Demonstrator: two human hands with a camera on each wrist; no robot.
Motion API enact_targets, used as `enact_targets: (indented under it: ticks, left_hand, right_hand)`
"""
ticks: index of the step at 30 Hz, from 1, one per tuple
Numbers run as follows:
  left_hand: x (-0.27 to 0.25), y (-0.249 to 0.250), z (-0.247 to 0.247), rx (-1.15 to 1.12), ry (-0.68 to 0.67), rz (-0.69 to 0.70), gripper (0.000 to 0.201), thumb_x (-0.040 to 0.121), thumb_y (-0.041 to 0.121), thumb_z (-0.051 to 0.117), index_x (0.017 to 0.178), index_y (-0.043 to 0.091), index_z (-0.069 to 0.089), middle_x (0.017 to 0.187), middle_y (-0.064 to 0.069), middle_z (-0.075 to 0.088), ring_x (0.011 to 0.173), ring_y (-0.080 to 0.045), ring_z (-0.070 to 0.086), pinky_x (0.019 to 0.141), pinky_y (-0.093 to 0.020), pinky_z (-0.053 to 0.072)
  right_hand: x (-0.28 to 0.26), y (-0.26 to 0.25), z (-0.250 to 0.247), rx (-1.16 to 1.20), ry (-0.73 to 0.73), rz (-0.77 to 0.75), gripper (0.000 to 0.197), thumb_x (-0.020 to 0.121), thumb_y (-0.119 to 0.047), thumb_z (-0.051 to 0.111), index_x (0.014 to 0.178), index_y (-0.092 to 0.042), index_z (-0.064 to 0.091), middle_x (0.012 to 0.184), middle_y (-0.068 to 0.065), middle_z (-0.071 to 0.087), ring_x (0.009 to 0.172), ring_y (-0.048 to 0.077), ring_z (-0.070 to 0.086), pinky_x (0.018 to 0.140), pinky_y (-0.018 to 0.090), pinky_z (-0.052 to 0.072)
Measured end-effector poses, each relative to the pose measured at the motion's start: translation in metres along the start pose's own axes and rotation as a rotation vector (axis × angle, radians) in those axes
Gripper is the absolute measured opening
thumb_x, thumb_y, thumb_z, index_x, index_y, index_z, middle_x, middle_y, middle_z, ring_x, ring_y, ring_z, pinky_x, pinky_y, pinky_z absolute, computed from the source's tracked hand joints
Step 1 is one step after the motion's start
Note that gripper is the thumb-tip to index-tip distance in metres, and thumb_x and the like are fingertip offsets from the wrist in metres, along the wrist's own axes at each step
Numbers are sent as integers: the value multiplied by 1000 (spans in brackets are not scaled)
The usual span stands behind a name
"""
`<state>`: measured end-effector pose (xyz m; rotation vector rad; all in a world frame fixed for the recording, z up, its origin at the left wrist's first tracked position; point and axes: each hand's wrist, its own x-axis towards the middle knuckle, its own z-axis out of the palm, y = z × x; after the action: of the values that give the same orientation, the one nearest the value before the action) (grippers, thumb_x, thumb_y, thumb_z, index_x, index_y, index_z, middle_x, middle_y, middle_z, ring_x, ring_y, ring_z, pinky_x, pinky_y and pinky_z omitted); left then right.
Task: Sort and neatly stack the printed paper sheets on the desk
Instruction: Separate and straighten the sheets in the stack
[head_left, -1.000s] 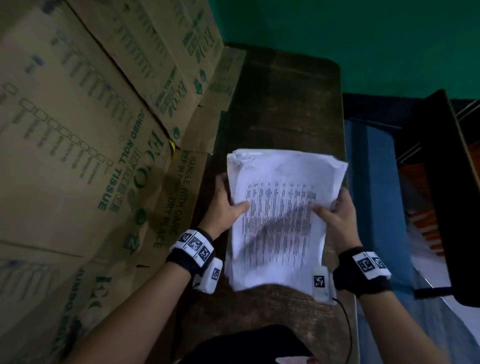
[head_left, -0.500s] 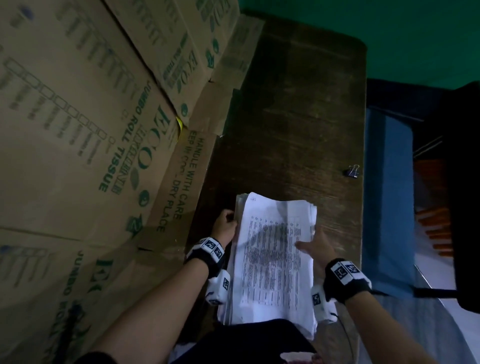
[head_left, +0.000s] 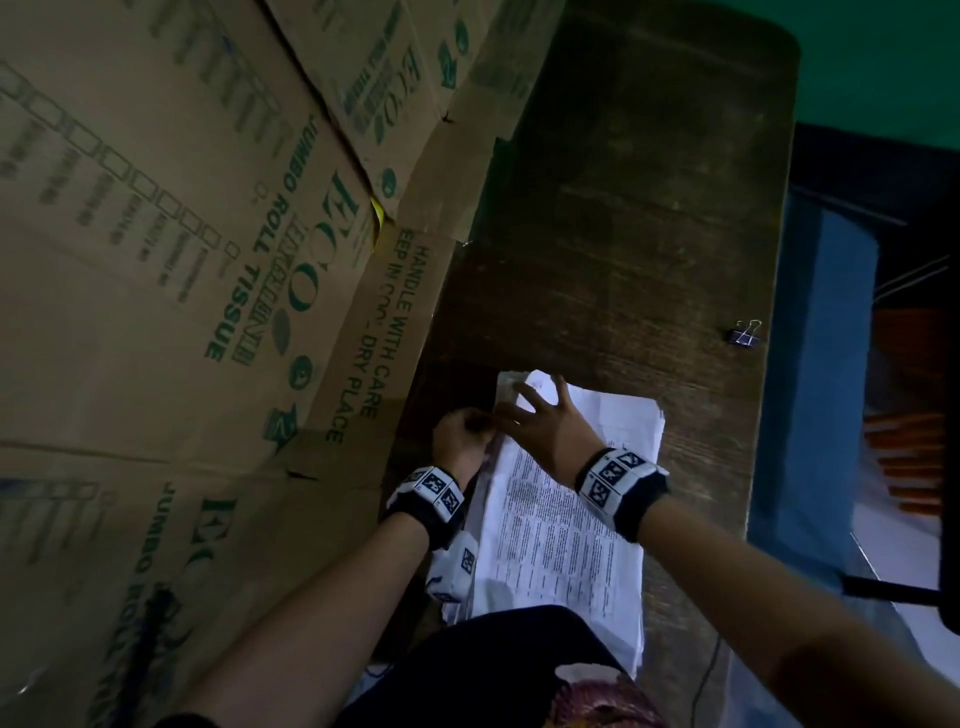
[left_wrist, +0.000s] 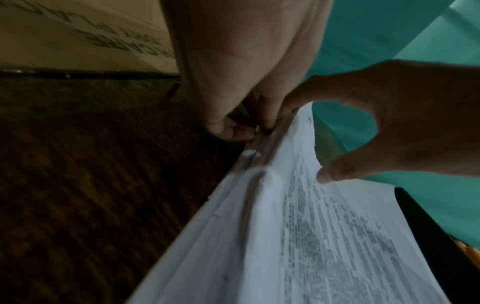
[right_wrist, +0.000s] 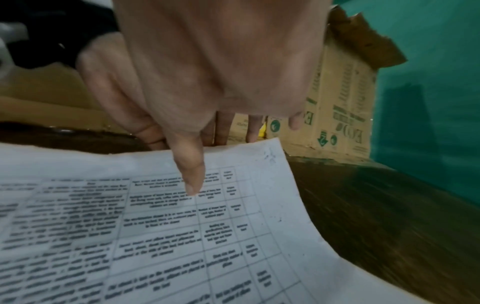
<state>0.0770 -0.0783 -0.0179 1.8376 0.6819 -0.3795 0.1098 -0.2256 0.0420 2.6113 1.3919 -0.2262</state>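
A stack of printed paper sheets (head_left: 561, 530) lies flat on the dark wooden desk (head_left: 649, 208), close to my body. My left hand (head_left: 470, 423) is at the stack's far left corner, fingers curled and pinching the stack's edge (left_wrist: 249, 127). My right hand (head_left: 530, 410) reaches across the top to the same corner. Its thumb rests on the printed top sheet (right_wrist: 155, 236) and its fingers (right_wrist: 223, 131) go down behind the sheet's far edge. In the left wrist view that top sheet (left_wrist: 324, 236) bows upward off the stack.
Large cardboard boxes (head_left: 182, 234) wall off the desk's left side. A black binder clip (head_left: 747, 332) lies near the desk's right edge. Beyond that edge are a blue surface (head_left: 810, 364) and a dark chair part (head_left: 893, 597).
The stack came down from mid-air onto the desk, nearer my body. My right hand left the stack's right edge and crossed to the far left corner beside my left hand.
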Motion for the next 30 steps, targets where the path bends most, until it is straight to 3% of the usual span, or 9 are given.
enact_targets:
  ticks: [3, 6, 9, 13, 16, 22, 26, 28, 30]
  left_hand:
    - [-1, 2, 0, -28, -28, -20, 12, 88, 12, 62, 92, 4, 70, 84, -10, 71, 67, -16, 65, 53, -17, 49]
    - [-4, 4, 4, -20, -51, -29, 11, 92, 12, 56, 88, 9, 66, 90, -13, 70, 82, -26, 67, 73, -36, 55]
    - [-6, 1, 6, -27, -27, -38, 13, 91, 10, 52, 93, 11, 65, 100, -13, 69, 90, -26, 65, 85, -35, 52]
    - [-5, 3, 9, 71, -40, -60, 16, 92, 15, 51, 102, 9, 61, 108, -12, 66, 97, -25, 62, 80, -27, 41]
    - [-9, 5, 8, 209, -73, 15, 19, 89, 19, 56, 105, 10, 62, 107, -10, 67, 99, -26, 62, 81, -27, 42]
    - [-11, -3, 3, 230, -23, 67, 12, 85, 13, 64, 92, 9, 72, 98, -7, 72, 84, -16, 62, 80, -23, 47]
    - [-15, -6, 10, 263, -44, 89, 12, 87, 16, 60, 84, 10, 70, 91, -11, 72, 83, -21, 65, 74, -27, 49]
    - [-18, -6, 14, 302, -52, 110, 12, 85, 22, 62, 89, 12, 68, 94, -11, 71, 90, -26, 66, 73, -25, 47]
    - [-20, -4, 18, 329, -64, 86, 25, 85, 27, 62, 105, 12, 63, 105, -12, 69, 99, -30, 65, 82, -32, 52]
  right_hand:
    - [6, 0, -3, -51, 26, -28, 62, 59, 3, 72, 117, -16, 60, 109, 2, 69, 110, 31, 62, 93, 66, 39]
    - [12, 3, -3, -31, 87, -35, 58, 61, 3, 59, 114, -18, 55, 104, 3, 69, 103, 30, 65, 90, 65, 42]
    - [9, 6, 0, -77, 50, -26, 48, 64, 0, 60, 107, -20, 67, 110, 2, 67, 104, 28, 64, 90, 63, 43]
    - [3, 9, -2, -157, -48, -22, 44, 65, -4, 62, 105, -20, 70, 107, 0, 68, 104, 28, 63, 88, 61, 45]
    - [3, 8, -8, -163, -77, 4, 40, 66, -5, 63, 103, -19, 70, 101, 3, 69, 97, 29, 65, 83, 60, 48]
    - [4, 10, -11, -206, -222, 27, 22, 64, -14, 76, 83, -25, 73, 107, 5, 66, 98, 27, 63, 86, 58, 45]
    - [1, 11, -17, -174, -296, 33, 31, 51, -20, 89, 78, -31, 75, 90, -6, 72, 102, 27, 67, 87, 57, 47]
    - [-2, 13, -22, -119, -259, 15, 36, 47, -16, 91, 75, -32, 75, 81, -9, 73, 94, 26, 69, 85, 51, 50]
    - [-4, 16, -23, -122, -244, -11, 35, 49, -14, 89, 74, -33, 75, 75, -11, 72, 81, 23, 69, 80, 45, 51]
